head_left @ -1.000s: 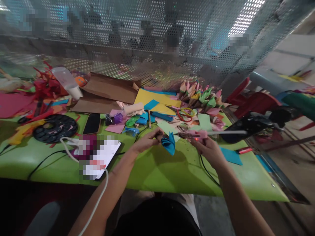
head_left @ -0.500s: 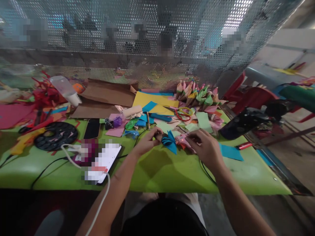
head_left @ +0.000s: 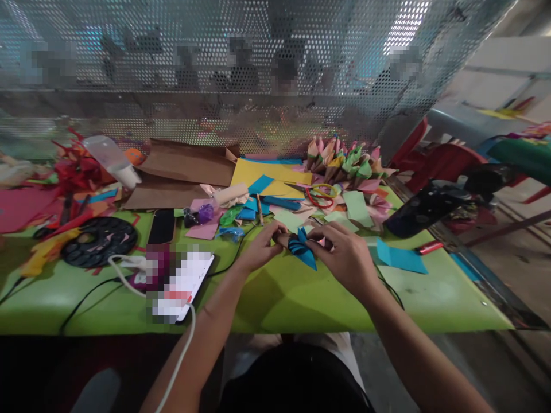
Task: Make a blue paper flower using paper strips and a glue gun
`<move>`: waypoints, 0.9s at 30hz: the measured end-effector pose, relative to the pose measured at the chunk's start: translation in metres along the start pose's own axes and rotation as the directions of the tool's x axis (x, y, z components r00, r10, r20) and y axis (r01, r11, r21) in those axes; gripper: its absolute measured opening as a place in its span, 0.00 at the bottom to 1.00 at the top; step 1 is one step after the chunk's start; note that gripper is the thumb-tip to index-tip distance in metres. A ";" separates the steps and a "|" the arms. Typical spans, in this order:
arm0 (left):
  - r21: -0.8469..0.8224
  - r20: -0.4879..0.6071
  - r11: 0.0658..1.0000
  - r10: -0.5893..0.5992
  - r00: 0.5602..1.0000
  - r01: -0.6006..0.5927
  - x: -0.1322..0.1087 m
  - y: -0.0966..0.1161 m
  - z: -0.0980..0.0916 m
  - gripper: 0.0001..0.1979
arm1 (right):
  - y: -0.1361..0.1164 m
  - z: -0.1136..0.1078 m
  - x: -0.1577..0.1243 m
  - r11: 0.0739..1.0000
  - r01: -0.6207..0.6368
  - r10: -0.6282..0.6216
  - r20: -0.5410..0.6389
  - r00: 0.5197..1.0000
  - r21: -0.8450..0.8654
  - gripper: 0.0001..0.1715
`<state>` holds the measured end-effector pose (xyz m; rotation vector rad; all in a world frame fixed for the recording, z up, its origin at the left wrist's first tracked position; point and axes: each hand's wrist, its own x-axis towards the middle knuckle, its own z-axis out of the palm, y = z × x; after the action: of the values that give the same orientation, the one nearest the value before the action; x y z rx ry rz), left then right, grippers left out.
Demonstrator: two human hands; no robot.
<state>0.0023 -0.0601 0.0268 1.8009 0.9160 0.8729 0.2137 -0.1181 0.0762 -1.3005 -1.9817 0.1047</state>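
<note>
Between my hands is a small paper flower (head_left: pixel 302 252) with a brown stem end and pleated blue paper around it. My left hand (head_left: pixel 263 248) is closed on the brown end. From the other side, my right hand (head_left: pixel 344 252) pinches the blue paper near its tip. A bit of pink shows behind the right fingers, but most of it is hidden. A blue paper sheet (head_left: pixel 402 256) and a red marker-like stick (head_left: pixel 429 247) lie to the right of that hand.
Finished-looking paper cones (head_left: pixel 340 163) are bunched at the back. Scissors (head_left: pixel 321 195), yellow paper (head_left: pixel 269 178) and brown paper (head_left: pixel 185 172) lie nearer. Left are a lit phone (head_left: pixel 185 287), a black round tray (head_left: pixel 101 241) and a yellow glue gun (head_left: pixel 47 252). A dark bottle (head_left: pixel 424 209) lies right.
My right hand has moved left from the pink piece onto the blue paper, covering most of the pink. My left hand keeps its hold on the brown end.
</note>
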 end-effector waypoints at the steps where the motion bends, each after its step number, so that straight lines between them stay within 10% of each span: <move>1: 0.000 -0.004 1.000 0.007 1.000 -0.007 0.000 -0.001 0.000 0.12 | 0.000 0.000 0.000 1.000 0.004 -0.004 -0.008 1.000 -0.020 0.09; 18: 0.021 0.004 0.999 0.034 0.999 -0.034 0.000 -0.001 0.002 0.11 | -0.001 0.003 0.007 0.987 -0.064 0.074 0.066 0.995 -0.146 0.06; 27: -0.031 0.032 0.999 -0.016 0.999 0.017 0.000 0.005 0.003 0.11 | -0.002 0.001 0.006 0.977 0.093 -0.080 0.073 0.994 -0.194 0.10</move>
<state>0.0059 -0.0633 0.0303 1.7730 0.8915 0.8414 0.2105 -0.1139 0.0790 -1.3463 -2.1443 -0.0953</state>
